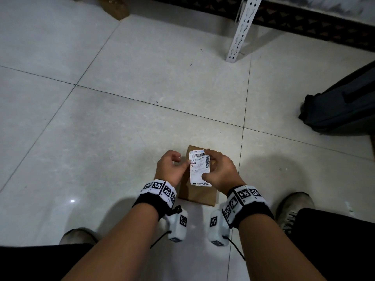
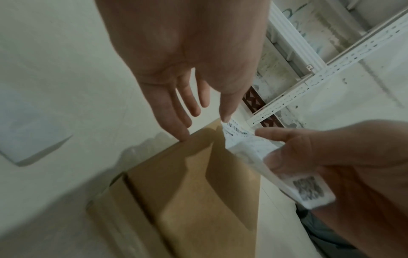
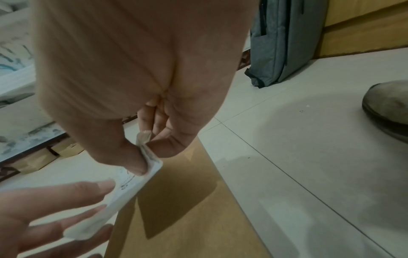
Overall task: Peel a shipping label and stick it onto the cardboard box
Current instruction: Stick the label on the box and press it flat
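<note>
A brown cardboard box (image 1: 196, 194) lies flat on the tiled floor between my feet. Just above it I hold a white shipping label (image 1: 199, 169) printed with barcodes. My right hand (image 1: 220, 171) pinches the label's right edge between thumb and fingers, index tip at the top corner. My left hand (image 1: 172, 169) is beside the label's left edge, its fingers relaxed and the thumb tip touching the paper. In the left wrist view the left hand's fingers (image 2: 187, 108) reach straight over the box (image 2: 198, 192) towards the label (image 2: 249, 148). In the right wrist view the right hand's thumb (image 3: 134, 162) presses on the label (image 3: 123, 200).
A white slotted shelf post (image 1: 241, 31) stands on the floor ahead. A dark grey bag (image 1: 345, 104) lies at the right. My shoes (image 1: 294, 207) (image 1: 79, 236) flank the box. More cardboard (image 1: 115, 5) sits at the far top left.
</note>
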